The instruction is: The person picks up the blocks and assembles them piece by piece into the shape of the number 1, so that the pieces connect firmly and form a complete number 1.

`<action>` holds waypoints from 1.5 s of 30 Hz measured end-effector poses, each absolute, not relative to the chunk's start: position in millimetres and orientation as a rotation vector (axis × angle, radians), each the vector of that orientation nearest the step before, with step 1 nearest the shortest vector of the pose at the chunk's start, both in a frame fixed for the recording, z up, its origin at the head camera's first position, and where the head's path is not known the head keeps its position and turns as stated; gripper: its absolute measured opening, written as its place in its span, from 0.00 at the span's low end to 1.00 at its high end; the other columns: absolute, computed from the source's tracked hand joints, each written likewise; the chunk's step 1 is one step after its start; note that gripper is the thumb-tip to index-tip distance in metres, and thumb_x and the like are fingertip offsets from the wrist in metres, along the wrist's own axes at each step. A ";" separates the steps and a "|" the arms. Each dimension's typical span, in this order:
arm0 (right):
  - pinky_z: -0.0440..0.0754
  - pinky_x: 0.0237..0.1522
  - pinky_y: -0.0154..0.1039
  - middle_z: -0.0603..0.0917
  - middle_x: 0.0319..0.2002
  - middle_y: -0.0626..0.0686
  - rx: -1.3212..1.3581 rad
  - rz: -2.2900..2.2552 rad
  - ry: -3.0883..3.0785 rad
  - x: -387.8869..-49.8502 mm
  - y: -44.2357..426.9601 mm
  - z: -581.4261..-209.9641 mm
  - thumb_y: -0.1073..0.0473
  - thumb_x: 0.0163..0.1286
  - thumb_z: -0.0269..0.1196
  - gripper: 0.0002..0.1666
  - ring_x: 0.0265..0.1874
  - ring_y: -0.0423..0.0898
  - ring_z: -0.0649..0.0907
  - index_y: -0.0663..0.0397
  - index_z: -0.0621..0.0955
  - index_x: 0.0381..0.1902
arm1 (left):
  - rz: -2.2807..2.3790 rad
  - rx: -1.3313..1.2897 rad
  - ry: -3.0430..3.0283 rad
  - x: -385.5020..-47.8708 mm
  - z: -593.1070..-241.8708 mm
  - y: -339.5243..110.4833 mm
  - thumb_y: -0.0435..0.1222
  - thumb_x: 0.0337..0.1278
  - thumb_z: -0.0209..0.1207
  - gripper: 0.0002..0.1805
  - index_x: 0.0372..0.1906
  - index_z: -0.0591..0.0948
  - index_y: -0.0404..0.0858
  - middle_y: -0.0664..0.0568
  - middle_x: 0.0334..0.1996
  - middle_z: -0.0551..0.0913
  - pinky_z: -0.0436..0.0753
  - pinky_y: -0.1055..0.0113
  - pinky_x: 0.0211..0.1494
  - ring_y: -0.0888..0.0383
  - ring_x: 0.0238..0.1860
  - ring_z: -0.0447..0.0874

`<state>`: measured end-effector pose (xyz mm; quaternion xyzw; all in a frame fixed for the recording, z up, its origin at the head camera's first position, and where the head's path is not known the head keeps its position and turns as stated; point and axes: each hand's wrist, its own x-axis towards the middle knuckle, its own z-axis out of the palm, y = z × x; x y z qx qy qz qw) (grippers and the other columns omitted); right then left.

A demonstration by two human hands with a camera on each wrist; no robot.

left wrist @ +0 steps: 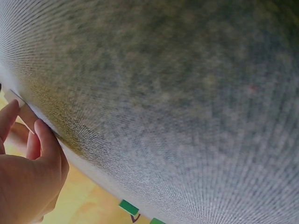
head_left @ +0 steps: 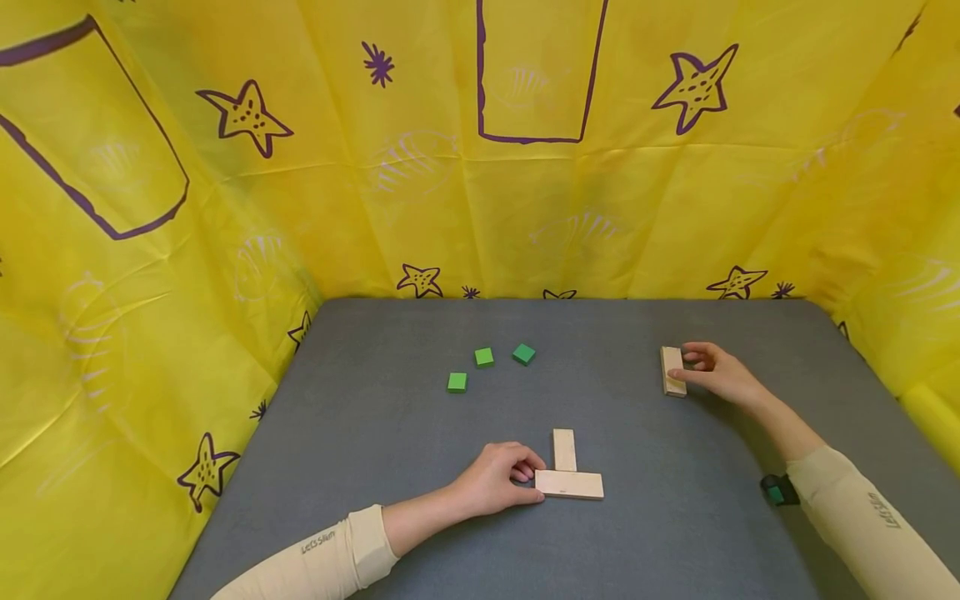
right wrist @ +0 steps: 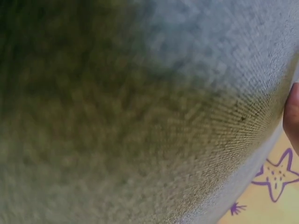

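My left hand (head_left: 497, 481) is at the left end of a pale wooden block (head_left: 573, 486) that lies crosswise on the table. Thumb and index finger pinch that end; in the left wrist view, the block (left wrist: 29, 116) shows between the fingertips. A second wooden block (head_left: 564, 450) lies lengthwise against its far edge, forming an upside-down T. Farther off to the right, my right hand (head_left: 723, 377) holds a third wooden block (head_left: 672, 360), its thumb across the face and its fingers by the right edge. Only a fingertip (right wrist: 292, 116) shows in the right wrist view.
Three small green blocks, one left (head_left: 457, 382), one middle (head_left: 483, 357) and one darker (head_left: 523, 354), lie toward the back of the grey table (head_left: 360, 467). Yellow patterned cloth (head_left: 337, 217) hangs around the back and sides.
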<state>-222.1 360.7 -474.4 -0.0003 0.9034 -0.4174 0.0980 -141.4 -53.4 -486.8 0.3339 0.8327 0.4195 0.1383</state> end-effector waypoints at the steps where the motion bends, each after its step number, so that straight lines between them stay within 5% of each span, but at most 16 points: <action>1: 0.70 0.52 0.50 0.68 0.61 0.69 -0.011 -1.229 2.679 -222.0 360.5 -474.8 0.43 0.66 0.65 0.47 0.55 0.60 0.69 0.70 0.60 0.69 | 1.211 0.966 2.410 -141.5 -486.8 -53.3 0.30 0.44 0.74 0.15 0.39 0.84 0.35 0.55 0.33 0.81 0.79 0.78 0.40 0.69 0.33 0.78; 10: 0.72 0.45 0.34 0.70 0.57 0.68 -0.143 -1.141 2.739 -225.5 366.5 -482.2 0.48 0.62 0.70 0.50 0.52 0.58 0.71 0.73 0.60 0.68 | 1.202 0.962 2.415 -141.5 -486.2 -53.1 0.31 0.44 0.74 0.15 0.39 0.84 0.36 0.56 0.33 0.81 0.79 0.79 0.40 0.69 0.33 0.78; 45: 0.71 0.44 0.31 0.65 0.56 0.66 -0.315 -1.074 2.735 -226.4 370.4 -484.6 0.53 0.58 0.73 0.54 0.47 0.54 0.67 0.74 0.57 0.69 | 1.223 0.950 2.386 -141.5 -487.1 -54.4 0.31 0.45 0.74 0.15 0.40 0.84 0.37 0.56 0.34 0.81 0.80 0.77 0.41 0.67 0.34 0.79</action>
